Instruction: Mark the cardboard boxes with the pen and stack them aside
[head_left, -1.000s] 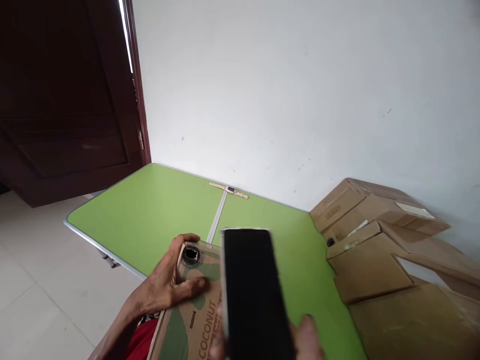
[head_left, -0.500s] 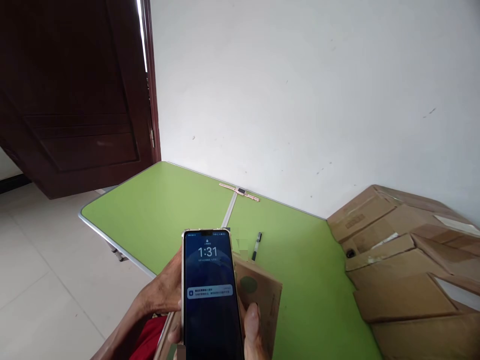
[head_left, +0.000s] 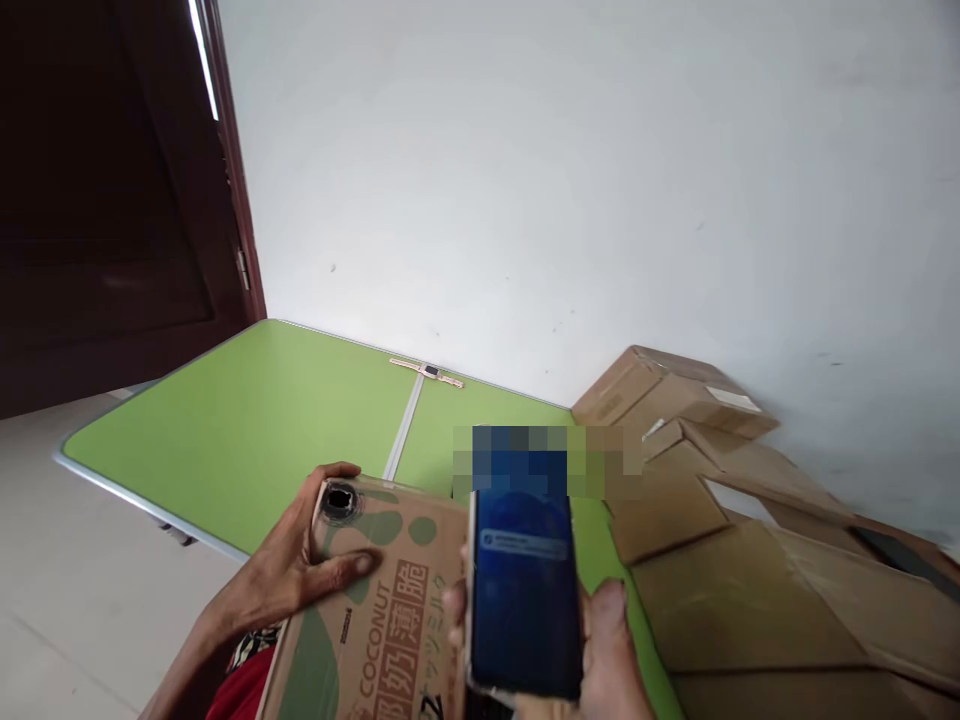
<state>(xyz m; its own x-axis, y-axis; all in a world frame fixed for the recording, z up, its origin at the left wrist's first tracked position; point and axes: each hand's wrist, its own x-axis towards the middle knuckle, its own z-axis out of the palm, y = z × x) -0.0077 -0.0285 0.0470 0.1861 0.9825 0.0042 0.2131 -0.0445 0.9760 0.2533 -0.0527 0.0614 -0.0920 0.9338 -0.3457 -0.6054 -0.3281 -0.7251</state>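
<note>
My right hand grips a smartphone upright, its blue screen lit and facing me, at the bottom centre. My left hand clasps the far left corner of a brown cardboard box printed with green shapes and the word COCONUT, thumb lying on its top. The box rests at the near edge of a green folding table, just left of the phone.
Several flattened and stacked cardboard boxes crowd the table's right side against the white wall. A small wristwatch lies at the table's far edge on the centre seam. A dark wooden door stands at left over tiled floor.
The phone has shifted from centre-left to the right of the box, and the box's printed top shows again. The view has swung slightly to the right.
</note>
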